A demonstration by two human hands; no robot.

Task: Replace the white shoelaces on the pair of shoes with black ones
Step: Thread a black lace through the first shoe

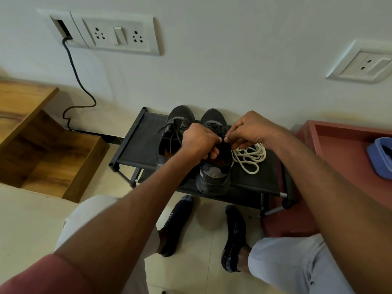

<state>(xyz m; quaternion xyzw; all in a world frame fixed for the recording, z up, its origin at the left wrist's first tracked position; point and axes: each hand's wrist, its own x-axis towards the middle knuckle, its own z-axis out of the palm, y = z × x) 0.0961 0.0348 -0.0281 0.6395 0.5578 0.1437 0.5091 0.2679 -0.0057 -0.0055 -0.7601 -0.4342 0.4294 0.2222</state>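
Black lace (222, 138) pinched between left hand (199, 141) and right hand (246, 129) over right shoe (214, 166); white laces (249, 157) coiled just beside, on rack (137, 145).

short dusty-red sleeve (31, 274) on left arm, forearms bare, light grey trousers (297, 266), dark socks (234, 236) with pale lettering

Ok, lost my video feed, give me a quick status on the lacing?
Both hands, left hand and right hand, pinching black lace over right shoe. White laces piled on rack beside it. Nothing in the way.
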